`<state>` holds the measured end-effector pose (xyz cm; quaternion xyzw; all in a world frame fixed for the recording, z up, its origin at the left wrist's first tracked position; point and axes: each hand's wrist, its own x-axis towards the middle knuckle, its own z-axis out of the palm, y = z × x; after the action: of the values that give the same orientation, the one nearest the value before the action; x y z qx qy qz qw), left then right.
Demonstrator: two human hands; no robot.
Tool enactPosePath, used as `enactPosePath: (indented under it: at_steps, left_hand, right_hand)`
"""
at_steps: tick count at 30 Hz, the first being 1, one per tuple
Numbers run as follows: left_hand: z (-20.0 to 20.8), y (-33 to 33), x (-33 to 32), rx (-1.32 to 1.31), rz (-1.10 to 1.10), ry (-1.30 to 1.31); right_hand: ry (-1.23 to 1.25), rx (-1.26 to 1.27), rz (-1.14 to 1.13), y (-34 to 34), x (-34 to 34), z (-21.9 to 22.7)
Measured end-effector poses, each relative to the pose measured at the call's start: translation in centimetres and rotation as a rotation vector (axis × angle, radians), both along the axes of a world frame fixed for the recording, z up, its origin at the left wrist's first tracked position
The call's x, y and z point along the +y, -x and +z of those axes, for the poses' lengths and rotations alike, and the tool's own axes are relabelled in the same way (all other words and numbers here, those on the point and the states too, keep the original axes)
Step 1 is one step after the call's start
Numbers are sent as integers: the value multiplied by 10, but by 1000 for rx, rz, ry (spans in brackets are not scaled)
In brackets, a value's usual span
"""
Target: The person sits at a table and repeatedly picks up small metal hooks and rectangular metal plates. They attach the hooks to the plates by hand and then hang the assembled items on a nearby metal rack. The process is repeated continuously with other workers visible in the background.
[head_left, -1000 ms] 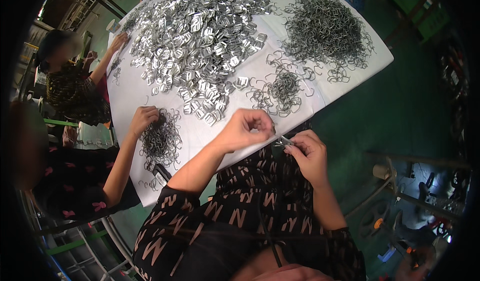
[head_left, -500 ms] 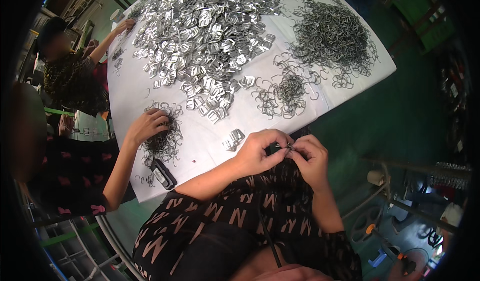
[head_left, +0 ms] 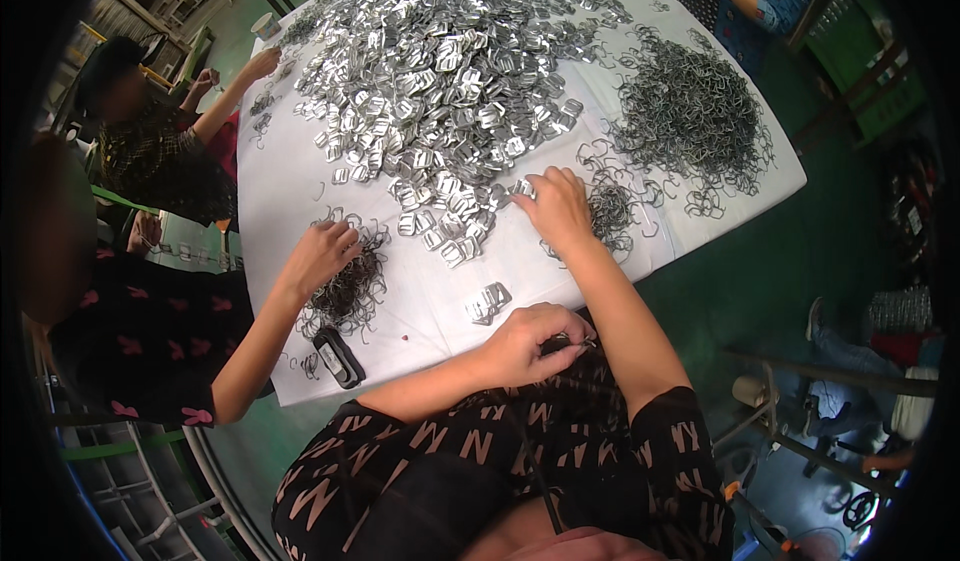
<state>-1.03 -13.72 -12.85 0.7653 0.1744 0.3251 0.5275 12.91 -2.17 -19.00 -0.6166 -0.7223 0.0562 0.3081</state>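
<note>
My right hand [head_left: 560, 206] reaches out over the table to the near edge of a large heap of flat, silver slotted buckles [head_left: 450, 91]. Its thumb and fingers are closed on one silver buckle [head_left: 522, 189]. Close to my body, just off the table's near edge, my left hand [head_left: 535, 346] stays closed with thumb and fingers pinched together. A small metal piece [head_left: 589, 343] pokes out from its fingertips; its exact shape is mostly hidden. Beside my right hand lies a small pile of bent wire hooks [head_left: 612, 211]. A few loose buckles [head_left: 488, 303] rest near my left hand.
A big mound of wire hooks [head_left: 690, 106] covers the table's right side. At left, a co-worker's hand [head_left: 325, 256] is on another hook pile [head_left: 350, 286], near a black oblong case [head_left: 338, 357]. Other people sit around the white-covered table [head_left: 420, 311].
My right hand has left my left hand and moved forward to the buckle heap, now gripping a buckle. My left hand stays near my body, still pinching the small metal piece.
</note>
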Motion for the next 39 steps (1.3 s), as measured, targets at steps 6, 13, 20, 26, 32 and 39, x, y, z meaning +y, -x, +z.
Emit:
enactPosePath:
  at_steps: [6,13,20,26,32,39]
  left_hand:
    - [-3,4,-2,-21,65,49]
    - [-4,-5,0,-5,58,61]
    - [2,-11,-2,38,58,39]
    - [-7,-15,-7,25,215,88]
    - [-6,-26,-16,50,272,42]
    - [-11,-27,-17,121,258,21]
  right_hand:
    - [176,11,-36,12,17,-1]
    - [371,517,-52,-35,-10,30]
    - [391,1172,63,-57,-62,44]
    - [365,1224,-16,-65,-135,69]
    - [198,1084,-12,-58,-183,80]
    - [101,900,-29,-54,-190,77]
